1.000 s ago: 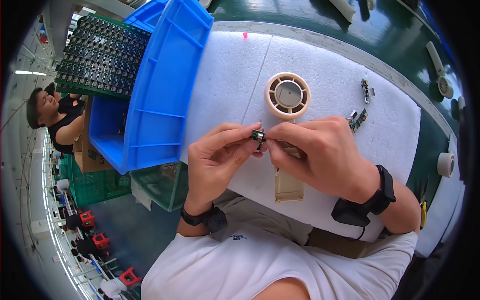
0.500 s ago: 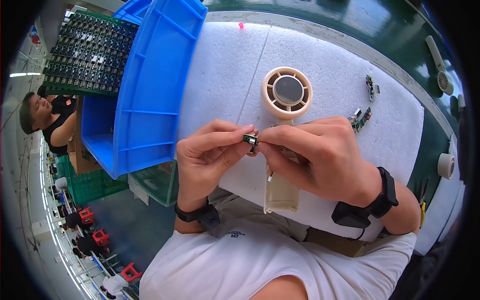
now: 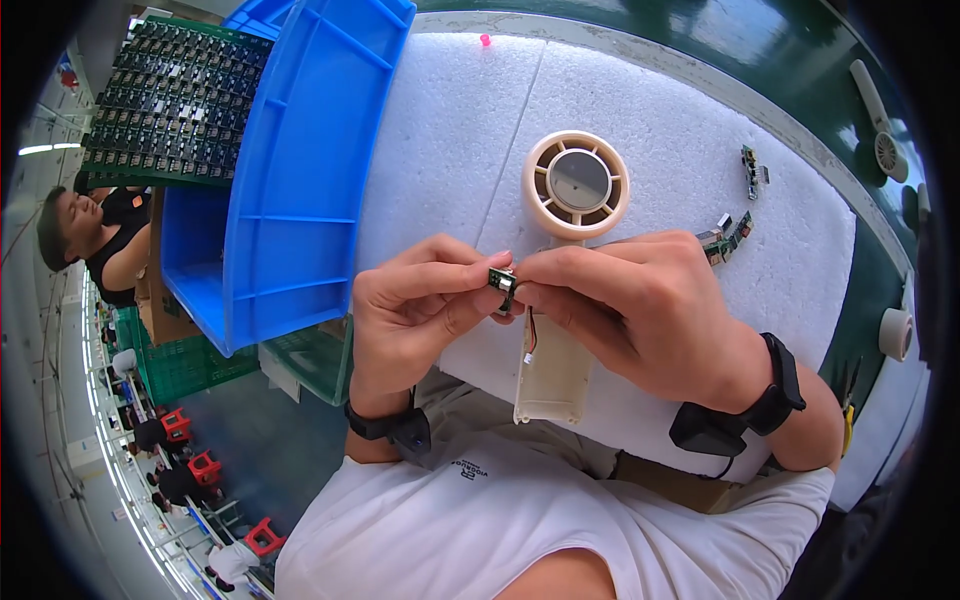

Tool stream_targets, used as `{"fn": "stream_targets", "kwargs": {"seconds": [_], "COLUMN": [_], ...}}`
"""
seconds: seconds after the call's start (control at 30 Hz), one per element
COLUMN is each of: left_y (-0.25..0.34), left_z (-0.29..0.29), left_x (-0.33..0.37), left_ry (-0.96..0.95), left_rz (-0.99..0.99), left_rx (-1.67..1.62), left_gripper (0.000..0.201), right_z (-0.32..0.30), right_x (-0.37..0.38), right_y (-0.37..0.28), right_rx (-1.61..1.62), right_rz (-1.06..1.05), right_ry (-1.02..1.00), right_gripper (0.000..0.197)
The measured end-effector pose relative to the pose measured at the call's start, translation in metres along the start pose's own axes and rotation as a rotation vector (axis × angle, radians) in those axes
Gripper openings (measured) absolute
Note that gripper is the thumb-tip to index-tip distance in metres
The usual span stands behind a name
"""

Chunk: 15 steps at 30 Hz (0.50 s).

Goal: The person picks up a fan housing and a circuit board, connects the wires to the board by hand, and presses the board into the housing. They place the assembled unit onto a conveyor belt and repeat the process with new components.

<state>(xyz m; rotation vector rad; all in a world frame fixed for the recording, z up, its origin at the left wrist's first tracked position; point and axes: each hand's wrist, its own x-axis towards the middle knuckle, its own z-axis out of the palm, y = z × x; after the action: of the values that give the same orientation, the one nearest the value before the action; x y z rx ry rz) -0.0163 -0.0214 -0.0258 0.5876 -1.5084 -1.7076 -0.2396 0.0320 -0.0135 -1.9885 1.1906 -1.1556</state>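
Note:
Between the fingertips of my left hand [image 3: 425, 300] is a small green circuit board [image 3: 502, 283] with a metal connector on it. My right hand [image 3: 640, 310] pinches at the board's right side; its thumb and index finger meet there, and any small part between them is hidden. Below both hands lies the cream handle shell [image 3: 553, 385] of a handheld fan, open side up. The round fan head [image 3: 577, 185] with its grey centre disc points away from me. A thin wire with a small white plug [image 3: 529, 357] hangs over the shell's left edge.
Loose circuit boards [image 3: 727, 238] lie to the right on the white foam sheet [image 3: 460, 130]. At left stands a blue bin [image 3: 300, 190] with a stack of green board panels [image 3: 175, 100]. A pink bit [image 3: 486, 40] lies at the far edge. Another person [image 3: 110, 235] is beyond the bin.
The handle shell's near end has swung slightly left, and the wire with its plug has shifted left and hangs more visibly. Both hands keep their pinch on the board, barely moved.

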Motion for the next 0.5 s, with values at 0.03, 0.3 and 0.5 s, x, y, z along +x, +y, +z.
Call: {"fn": "stream_targets", "kwargs": {"seconds": [0.03, 0.3, 0.5], "left_y": [0.0, -0.002, -0.001], "left_z": [0.0, 0.004, 0.011], "left_x": [0.0, 0.003, 0.002], "left_ry": [0.004, 0.025, 0.11], "left_rz": [-0.009, 0.086, 0.078], "left_rx": [-0.001, 0.142, 0.226], "left_gripper": [0.029, 0.029, 0.028], "right_z": [-0.001, -0.001, 0.006], "right_x": [0.0, 0.002, 0.004], "right_y": [-0.001, 0.003, 0.005], "right_rx": [-0.003, -0.043, -0.064], "right_rz": [0.008, 0.049, -0.01], "right_ry": [-0.004, -0.009, 0.096], "right_gripper": [0.013, 0.014, 0.016]}}
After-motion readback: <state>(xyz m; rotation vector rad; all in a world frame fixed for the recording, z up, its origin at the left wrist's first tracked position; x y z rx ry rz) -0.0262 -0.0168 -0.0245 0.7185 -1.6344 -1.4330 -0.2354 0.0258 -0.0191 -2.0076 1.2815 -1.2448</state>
